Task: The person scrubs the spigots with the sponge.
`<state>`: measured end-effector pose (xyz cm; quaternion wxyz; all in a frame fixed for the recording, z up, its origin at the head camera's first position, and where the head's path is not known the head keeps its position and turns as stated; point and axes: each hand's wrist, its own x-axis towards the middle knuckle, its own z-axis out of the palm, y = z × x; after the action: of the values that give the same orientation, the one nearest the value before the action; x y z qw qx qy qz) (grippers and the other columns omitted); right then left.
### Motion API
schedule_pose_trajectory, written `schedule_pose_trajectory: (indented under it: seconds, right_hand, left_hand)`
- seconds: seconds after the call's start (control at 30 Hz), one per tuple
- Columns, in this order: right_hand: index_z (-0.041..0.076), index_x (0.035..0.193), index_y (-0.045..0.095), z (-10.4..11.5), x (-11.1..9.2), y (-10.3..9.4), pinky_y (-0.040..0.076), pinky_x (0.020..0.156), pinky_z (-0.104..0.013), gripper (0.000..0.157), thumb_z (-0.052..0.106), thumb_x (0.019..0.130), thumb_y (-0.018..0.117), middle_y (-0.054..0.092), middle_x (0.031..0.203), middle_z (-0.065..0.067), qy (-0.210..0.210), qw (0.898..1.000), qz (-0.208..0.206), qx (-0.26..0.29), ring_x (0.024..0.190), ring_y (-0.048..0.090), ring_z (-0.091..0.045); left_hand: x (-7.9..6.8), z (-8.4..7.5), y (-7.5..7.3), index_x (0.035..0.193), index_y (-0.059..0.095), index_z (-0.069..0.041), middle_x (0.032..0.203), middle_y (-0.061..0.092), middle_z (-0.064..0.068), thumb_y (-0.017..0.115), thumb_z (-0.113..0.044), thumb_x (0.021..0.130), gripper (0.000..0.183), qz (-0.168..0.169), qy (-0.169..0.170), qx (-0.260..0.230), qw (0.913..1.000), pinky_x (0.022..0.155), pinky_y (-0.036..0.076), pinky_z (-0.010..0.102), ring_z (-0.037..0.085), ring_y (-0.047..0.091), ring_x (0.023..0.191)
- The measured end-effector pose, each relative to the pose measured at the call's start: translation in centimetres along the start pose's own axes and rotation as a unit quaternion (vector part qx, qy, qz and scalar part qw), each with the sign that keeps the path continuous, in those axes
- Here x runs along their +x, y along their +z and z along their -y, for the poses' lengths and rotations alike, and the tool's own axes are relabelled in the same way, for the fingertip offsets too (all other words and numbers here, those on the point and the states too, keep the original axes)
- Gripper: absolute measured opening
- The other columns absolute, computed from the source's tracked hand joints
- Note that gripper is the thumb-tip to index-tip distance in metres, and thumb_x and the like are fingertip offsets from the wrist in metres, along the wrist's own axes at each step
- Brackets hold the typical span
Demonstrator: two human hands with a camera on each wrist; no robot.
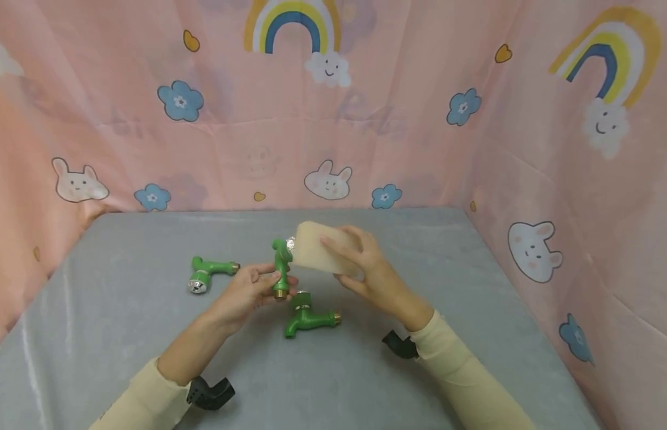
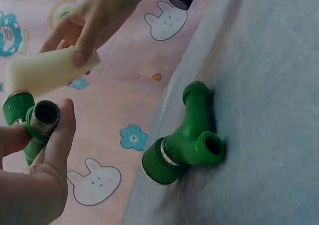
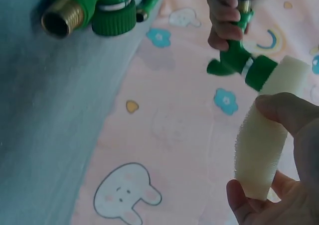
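My left hand pinches a green faucet by its pipe end, raised above the table with the brass threads pointing down toward me. In my right hand is a cream-coloured sponge, gripped between thumb and fingers. One end of the sponge meets the faucet's round knob in the right wrist view. A second green faucet lies on the table just below the hands. Farther left lies a third green faucet, its silver knob cap facing forward.
The grey cloth-covered table spreads under both arms. A pink patterned curtain stands along the back and sides. Black curved mounts sit at the left wrist and the right wrist.
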<state>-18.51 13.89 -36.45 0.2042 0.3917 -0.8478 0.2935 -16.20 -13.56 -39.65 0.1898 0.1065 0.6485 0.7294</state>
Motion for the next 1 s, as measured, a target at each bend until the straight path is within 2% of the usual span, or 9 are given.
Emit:
schedule_pose_trajectory:
  seconds: [0.13, 0.27, 0.37, 0.47, 0.57, 0.7, 0.87, 0.93, 1.0]
  right_hand:
    - [0.016, 0.145, 0.053, -0.8, -0.1, -0.3, 0.054, 0.095, -0.057, 0.07, 0.003, 0.082, 0.081, 0.046, 0.139, -0.025, 0.021, 1.0, -0.009, 0.007, 0.126, 0.047, -0.043]
    - [0.018, 0.148, 0.05, 0.1, -0.1, 0.2, 0.054, 0.094, -0.056, 0.073, 0.009, 0.083, 0.082, 0.047, 0.14, -0.024, -0.011, 1.0, -0.014, 0.004, 0.126, 0.048, -0.041]
    - [0.02, 0.147, 0.051, 1.1, -0.1, 1.0, 0.055, 0.094, -0.056, 0.07, 0.013, 0.084, 0.082, 0.047, 0.139, -0.025, -0.044, 0.999, -0.007, -0.008, 0.126, 0.049, -0.042]
    - [0.021, 0.146, 0.051, 1.5, -0.1, 1.8, 0.055, 0.093, -0.055, 0.07, 0.011, 0.084, 0.083, 0.047, 0.137, -0.025, -0.058, 0.998, -0.012, -0.013, 0.125, 0.048, -0.042]
    - [0.021, 0.145, 0.053, 1.6, -0.3, 2.4, 0.055, 0.094, -0.054, 0.071, 0.011, 0.083, 0.084, 0.048, 0.136, -0.024, -0.059, 0.998, -0.016, -0.013, 0.124, 0.048, -0.041]
    - [0.018, 0.145, 0.054, 0.8, -0.5, 2.8, 0.055, 0.097, -0.052, 0.069, 0.011, 0.083, 0.083, 0.049, 0.138, -0.024, -0.046, 0.998, 0.015, -0.036, 0.126, 0.05, -0.04]
    - [0.02, 0.147, 0.053, -1.0, -0.7, 1.7, 0.055, 0.096, -0.053, 0.071, 0.008, 0.083, 0.082, 0.048, 0.14, -0.024, 0.011, 0.995, 0.073, -0.072, 0.126, 0.05, -0.04]
    - [0.019, 0.146, 0.054, -1.3, -0.7, 0.9, 0.054, 0.095, -0.054, 0.07, 0.007, 0.083, 0.082, 0.047, 0.14, -0.024, 0.032, 0.996, 0.06, -0.056, 0.126, 0.049, -0.04]
    - [0.018, 0.145, 0.055, -1.1, -0.5, 0.4, 0.054, 0.094, -0.055, 0.068, 0.007, 0.083, 0.081, 0.046, 0.14, -0.024, 0.031, 0.999, 0.029, -0.032, 0.126, 0.048, -0.041]
  left_hand:
    - [0.4, 0.6, -0.5, 0.149, 0.032, 0.014, 0.128, 0.066, 0.018, 0.041, -0.017, 0.11, 0.051, 0.002, -0.02, -0.036, 0.9992, 0.093, 0.059, 0.025, 0.012, 0.072, 0.103]
    - [0.4, 0.7, -0.1, 0.146, 0.038, 0.013, 0.114, 0.067, 0.004, 0.041, -0.018, 0.11, 0.047, 0.043, -0.023, -0.033, 0.9983, 0.094, 0.059, 0.03, 0.014, 0.069, 0.102]
    - [0.3, 0.8, 0.3, 0.134, 0.051, 0.009, 0.107, 0.068, 0.002, 0.044, -0.018, 0.11, 0.037, 0.086, -0.015, -0.01, 0.9961, 0.094, 0.059, 0.034, 0.014, 0.069, 0.098]
    - [0.2, 1.0, 0.5, 0.123, 0.059, 0.002, 0.101, 0.069, 0.0, 0.047, -0.018, 0.109, 0.028, 0.106, -0.002, 0.004, 0.9944, 0.092, 0.059, 0.034, 0.013, 0.068, 0.094]
    - [0.1, 1.3, 0.5, 0.123, 0.06, 0.007, 0.098, 0.071, -0.002, 0.048, -0.015, 0.108, 0.03, 0.101, 0.006, 0.005, 0.9948, 0.091, 0.059, 0.032, 0.013, 0.068, 0.094]
    - [0.2, 1.5, 0.2, 0.136, 0.045, 0.02, 0.102, 0.074, -0.004, 0.045, -0.012, 0.108, 0.042, 0.073, -0.001, -0.012, 0.9973, 0.09, 0.059, 0.027, 0.01, 0.071, 0.097]
    - [0.4, 1.0, -0.1, 0.146, 0.033, 0.017, 0.117, 0.074, 0.003, 0.047, -0.013, 0.108, 0.05, 0.049, 0.002, -0.057, 0.9972, 0.087, 0.059, 0.025, 0.013, 0.073, 0.103]
    - [0.4, 0.7, -0.2, 0.148, 0.032, 0.015, 0.124, 0.072, 0.007, 0.047, -0.015, 0.108, 0.052, 0.054, 0.003, -0.065, 0.9964, 0.085, 0.06, 0.025, 0.014, 0.074, 0.104]
    - [0.3, 0.4, -0.3, 0.15, 0.031, 0.013, 0.13, 0.069, 0.012, 0.046, -0.017, 0.108, 0.053, 0.065, 0.0, -0.059, 0.9961, 0.084, 0.059, 0.025, 0.014, 0.074, 0.103]
